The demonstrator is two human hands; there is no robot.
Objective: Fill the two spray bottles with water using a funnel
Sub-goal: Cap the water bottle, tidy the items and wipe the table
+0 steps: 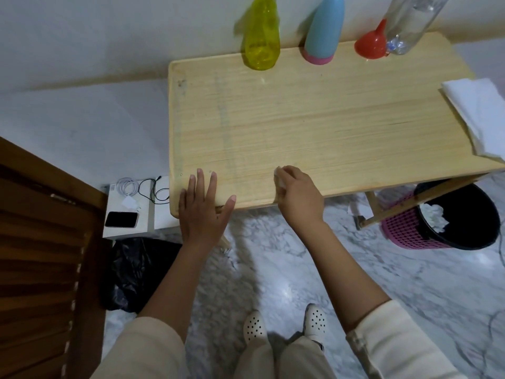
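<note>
At the far edge of the wooden table [328,119] stand a yellow-green spray bottle [261,36] and a blue bottle with a pink base [323,31]; their tops are cut off by the frame. A red funnel [372,43] rests mouth-down beside a clear plastic water bottle [410,23]. My left hand [203,207] lies flat with fingers spread on the table's near left corner. My right hand [299,194] is closed on a small white tissue [279,177] pressed against the tabletop near the front edge.
Folded white tissue paper [481,113] lies at the table's right edge. A pink basket with a black bin liner [448,217] stands under the right side. A phone [121,219] and cables sit on a low white stand at left, next to a brown louvred door [41,255].
</note>
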